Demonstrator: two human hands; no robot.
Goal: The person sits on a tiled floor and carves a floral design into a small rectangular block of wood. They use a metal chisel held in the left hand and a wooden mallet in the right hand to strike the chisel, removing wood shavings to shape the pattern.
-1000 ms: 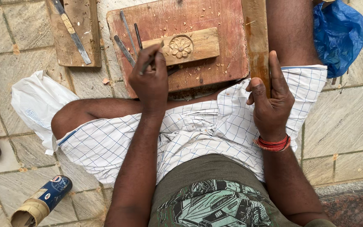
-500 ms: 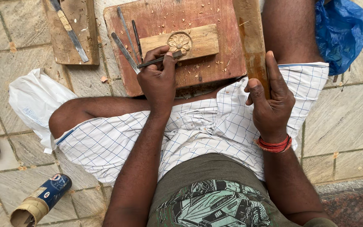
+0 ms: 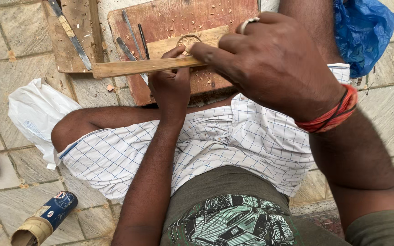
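Grey stone paving lay under the seated person, whose checked cloth covered the lap. On the ground ahead sat a reddish wooden board strewn with chips, and on it a pale wood block with a round carving, partly hidden by the fingers. The right hand, raised close to the camera with a red thread band at the wrist, was closed around one end of a long flat wooden stick, which stretched out level to the left above the board. The left hand rested at the block's near edge, fingers curled tight; what they gripped could not be made out. Several thin metal chisels lay on the board just left of the block. A second, smaller plank with a long blade lay further left. Near the left leg were a white plastic bag and a blue and tan tube; a blue bag sat at upper right.
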